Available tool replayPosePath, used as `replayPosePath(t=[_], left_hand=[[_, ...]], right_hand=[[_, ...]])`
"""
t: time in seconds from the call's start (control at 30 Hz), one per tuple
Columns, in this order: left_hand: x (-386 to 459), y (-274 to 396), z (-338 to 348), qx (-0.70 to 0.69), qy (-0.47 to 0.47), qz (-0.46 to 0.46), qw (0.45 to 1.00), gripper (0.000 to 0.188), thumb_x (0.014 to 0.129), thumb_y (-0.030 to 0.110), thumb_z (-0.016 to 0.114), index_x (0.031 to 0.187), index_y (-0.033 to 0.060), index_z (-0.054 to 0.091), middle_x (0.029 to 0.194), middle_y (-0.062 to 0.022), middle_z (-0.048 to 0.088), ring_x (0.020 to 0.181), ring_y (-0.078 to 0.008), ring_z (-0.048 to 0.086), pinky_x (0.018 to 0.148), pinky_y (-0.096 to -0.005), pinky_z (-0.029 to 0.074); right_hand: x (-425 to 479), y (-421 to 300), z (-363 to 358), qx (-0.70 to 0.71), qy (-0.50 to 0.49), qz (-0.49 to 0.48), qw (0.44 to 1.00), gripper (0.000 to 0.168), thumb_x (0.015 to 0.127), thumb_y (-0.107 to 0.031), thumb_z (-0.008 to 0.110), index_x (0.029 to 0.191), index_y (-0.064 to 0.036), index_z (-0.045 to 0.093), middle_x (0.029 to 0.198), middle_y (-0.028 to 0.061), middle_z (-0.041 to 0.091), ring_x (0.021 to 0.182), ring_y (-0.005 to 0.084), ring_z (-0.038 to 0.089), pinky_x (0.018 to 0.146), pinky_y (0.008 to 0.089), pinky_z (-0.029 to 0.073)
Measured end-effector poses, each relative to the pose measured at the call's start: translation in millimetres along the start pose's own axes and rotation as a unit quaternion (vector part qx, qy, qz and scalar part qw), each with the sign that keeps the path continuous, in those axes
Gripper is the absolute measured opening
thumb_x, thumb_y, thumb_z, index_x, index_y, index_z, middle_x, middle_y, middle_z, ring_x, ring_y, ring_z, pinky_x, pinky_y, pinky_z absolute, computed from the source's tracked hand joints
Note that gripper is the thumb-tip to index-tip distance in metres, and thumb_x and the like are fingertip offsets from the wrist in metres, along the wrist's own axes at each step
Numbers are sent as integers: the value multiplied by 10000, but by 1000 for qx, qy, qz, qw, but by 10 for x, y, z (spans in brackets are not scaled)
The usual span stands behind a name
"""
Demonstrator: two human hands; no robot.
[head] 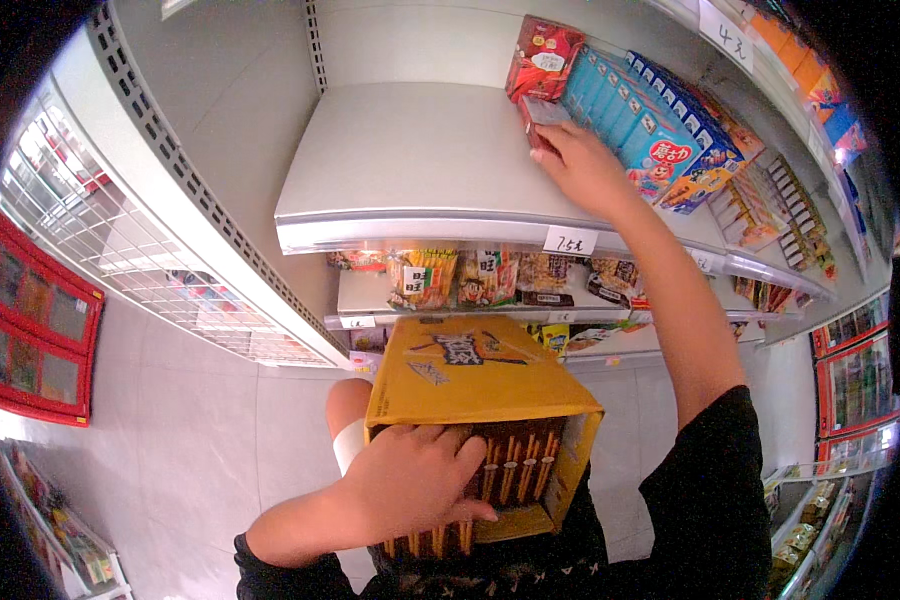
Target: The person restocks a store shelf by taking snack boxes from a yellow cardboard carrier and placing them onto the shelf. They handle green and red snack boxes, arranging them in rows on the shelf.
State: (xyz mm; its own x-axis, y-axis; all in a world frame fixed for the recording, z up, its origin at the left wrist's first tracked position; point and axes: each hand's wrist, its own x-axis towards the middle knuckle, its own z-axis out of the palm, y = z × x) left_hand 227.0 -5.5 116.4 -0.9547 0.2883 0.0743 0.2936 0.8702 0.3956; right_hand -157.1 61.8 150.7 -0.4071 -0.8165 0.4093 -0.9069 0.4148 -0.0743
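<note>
A yellow cardboard carton point(487, 375) rests on my lap, its opening facing me. Inside stand rows of brown snack boxes point(521, 465) printed with sticks. My left hand point(420, 472) reaches over the opening, fingers curled on the upper ends of several boxes and thumb at their side; those boxes jut out at the lower left. On the upper shelf point(397, 150), my right hand point(581, 165) grips the near end of a small red box point(544, 116). Just behind it, a larger red box point(544, 58) leans against the shelf's back.
Blue snack boxes point(622, 112) stand in a row right of my right hand. A price tag point(570, 241) hangs on the shelf's front edge. Bagged snacks point(424, 277) fill the shelf below. A perforated upright point(195, 172) and wire mesh panel point(120, 232) bound the left side.
</note>
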Motion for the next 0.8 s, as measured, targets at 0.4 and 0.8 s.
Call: replayPosePath(t=[0.4, 0.8], left_hand=[[38, -23, 45, -16, 4, -6, 1000, 559, 778, 556, 661, 930, 27, 560, 905, -107, 617, 906, -271, 631, 744, -355, 520], [38, -70, 75, -12, 30, 6, 999, 554, 773, 558, 657, 929, 35, 561, 899, -96, 598, 872, -253, 627, 715, -346, 521]], right_hand=[[1058, 211, -284, -99, 161, 85, 978, 422, 959, -369, 459, 1203, -63, 618, 1204, 223, 610, 1138, 377, 567, 978, 456, 441], [1655, 734, 146, -231, 188, 126, 946, 763, 839, -632, 546, 1368, -85, 488, 1335, 211, 537, 1283, 378, 463, 1056, 573, 313]])
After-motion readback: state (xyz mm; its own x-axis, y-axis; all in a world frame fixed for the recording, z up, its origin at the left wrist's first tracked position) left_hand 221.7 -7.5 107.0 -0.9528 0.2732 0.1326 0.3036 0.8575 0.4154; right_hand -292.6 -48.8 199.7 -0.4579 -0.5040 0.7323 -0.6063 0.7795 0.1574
